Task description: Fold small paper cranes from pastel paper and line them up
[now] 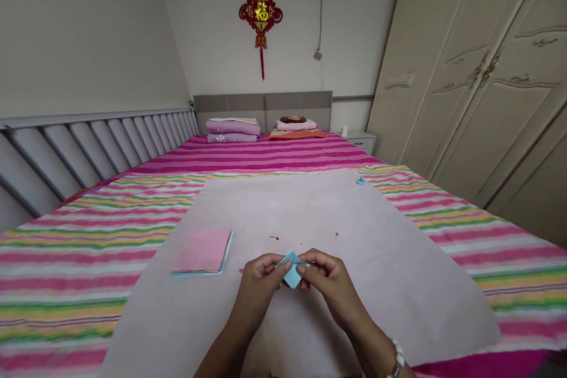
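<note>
A small piece of folded blue paper (293, 277) is held between my two hands, low in the middle of the head view. My left hand (262, 274) pinches its left side, thumb on top and fingers behind. On the other side my right hand (326, 271) grips the right corner the same way. The paper looks diamond-shaped, with a fold near its upper part. My fingertips under the paper are partly hidden. Left of my hands lies a stack of square paper (202, 250), pink on top with blue edges below.
A pale sheet (239, 207) covers the middle of the striped bed (88, 248). On it lie a small red-tipped object (274, 238), a tiny ring-like piece (336, 234) and, far right, a folded blue paper shape (361, 181). A railing (97, 136) runs left; a wardrobe (469, 71) stands right.
</note>
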Tool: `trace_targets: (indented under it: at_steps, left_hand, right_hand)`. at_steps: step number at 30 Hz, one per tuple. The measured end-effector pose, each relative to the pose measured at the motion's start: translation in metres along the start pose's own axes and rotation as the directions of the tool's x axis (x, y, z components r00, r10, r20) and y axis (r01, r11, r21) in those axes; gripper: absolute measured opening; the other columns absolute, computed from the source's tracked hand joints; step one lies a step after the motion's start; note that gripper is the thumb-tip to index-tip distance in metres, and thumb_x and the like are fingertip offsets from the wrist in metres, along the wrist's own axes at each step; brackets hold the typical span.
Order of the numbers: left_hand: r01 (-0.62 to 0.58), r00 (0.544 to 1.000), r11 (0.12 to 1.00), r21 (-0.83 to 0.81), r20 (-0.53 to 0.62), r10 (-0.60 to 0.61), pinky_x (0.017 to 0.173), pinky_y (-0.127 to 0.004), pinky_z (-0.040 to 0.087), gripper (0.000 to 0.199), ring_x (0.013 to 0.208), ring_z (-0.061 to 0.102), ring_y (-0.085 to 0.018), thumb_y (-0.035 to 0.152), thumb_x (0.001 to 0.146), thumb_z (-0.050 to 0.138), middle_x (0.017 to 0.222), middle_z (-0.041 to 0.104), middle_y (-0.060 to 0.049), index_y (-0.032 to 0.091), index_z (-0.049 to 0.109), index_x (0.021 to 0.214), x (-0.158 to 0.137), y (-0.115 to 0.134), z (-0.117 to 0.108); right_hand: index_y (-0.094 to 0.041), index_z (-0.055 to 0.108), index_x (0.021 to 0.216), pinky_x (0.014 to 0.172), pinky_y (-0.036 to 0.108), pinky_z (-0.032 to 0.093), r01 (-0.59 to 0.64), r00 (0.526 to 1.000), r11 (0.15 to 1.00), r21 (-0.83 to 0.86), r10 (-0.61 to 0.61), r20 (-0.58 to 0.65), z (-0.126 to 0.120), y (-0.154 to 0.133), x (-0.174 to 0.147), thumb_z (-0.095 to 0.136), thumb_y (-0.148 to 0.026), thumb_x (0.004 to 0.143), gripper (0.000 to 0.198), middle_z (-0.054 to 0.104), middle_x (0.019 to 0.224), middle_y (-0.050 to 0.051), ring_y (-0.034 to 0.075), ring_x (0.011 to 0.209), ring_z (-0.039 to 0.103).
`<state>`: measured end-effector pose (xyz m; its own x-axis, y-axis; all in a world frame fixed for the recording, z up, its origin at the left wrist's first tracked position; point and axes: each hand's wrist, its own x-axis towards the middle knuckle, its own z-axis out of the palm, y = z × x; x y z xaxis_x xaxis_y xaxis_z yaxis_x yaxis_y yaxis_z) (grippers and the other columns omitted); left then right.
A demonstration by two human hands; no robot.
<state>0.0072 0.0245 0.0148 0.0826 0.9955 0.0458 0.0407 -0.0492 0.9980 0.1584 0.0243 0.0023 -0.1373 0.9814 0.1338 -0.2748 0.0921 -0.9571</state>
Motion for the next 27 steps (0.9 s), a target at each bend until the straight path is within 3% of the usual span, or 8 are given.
trace_targets:
  at_steps: [5,12,16,22,27]
  left_hand:
    - [-0.027,0.998,0.999,0.030,-0.056,0.029,0.051,-0.021,0.042,0.018,0.053,0.056,-0.013,0.033,0.072,0.068,0.056,0.067,-0.001,0.015,0.073,0.072,-0.005,0.002,0.008]
    - [0.012,0.994,1.000,-0.015,0.110,-0.010,0.060,-0.024,0.048,0.026,0.067,0.062,-0.015,0.031,0.075,0.063,0.074,0.072,-0.005,0.016,0.072,0.094,-0.012,0.004,0.003]
    - [0.102,0.988,0.988,-0.117,0.129,-0.087,0.060,-0.024,0.048,0.026,0.066,0.062,-0.015,0.031,0.071,0.066,0.074,0.072,-0.006,0.015,0.072,0.091,-0.012,0.004,-0.001]
    - [0.146,0.989,0.967,-0.210,0.044,-0.140,0.058,-0.022,0.048,0.017,0.061,0.061,-0.013,0.028,0.068,0.068,0.064,0.067,-0.001,0.017,0.070,0.081,-0.010,0.002,0.000]
    - [0.144,0.989,0.953,-0.268,0.074,-0.129,0.060,-0.023,0.048,0.012,0.063,0.061,-0.013,0.027,0.069,0.068,0.068,0.069,-0.002,0.017,0.068,0.075,-0.012,0.003,0.000]
  right_hand:
    - [-0.014,0.065,0.070,0.044,0.020,0.040,-0.066,0.997,0.997,-0.026,0.065,-0.037,0.003,0.000,0.000,0.080,-0.034,0.060,0.026,0.060,0.046,-0.002,0.009,0.041,0.051]
    - [-0.016,0.060,0.065,0.041,0.019,0.035,-0.062,0.990,0.996,-0.069,0.052,-0.134,0.003,0.002,0.000,0.074,-0.028,0.061,0.019,0.050,0.040,-0.007,0.007,0.038,0.044]
    - [-0.016,0.061,0.066,0.042,0.020,0.035,-0.047,0.994,0.998,-0.051,0.042,-0.098,0.004,-0.001,-0.001,0.074,-0.028,0.061,0.018,0.051,0.042,-0.006,0.007,0.039,0.044]
    - [-0.016,0.069,0.075,0.047,0.021,0.040,-0.002,1.000,0.999,-0.037,0.002,-0.011,0.000,0.001,-0.001,0.073,-0.027,0.068,0.013,0.056,0.049,-0.004,0.009,0.044,0.051]
    - [-0.019,0.071,0.077,0.051,0.023,0.042,0.056,0.992,0.996,0.070,-0.064,0.113,-0.007,0.005,-0.002,0.068,-0.019,0.071,0.007,0.062,0.074,0.000,0.009,0.052,0.055]
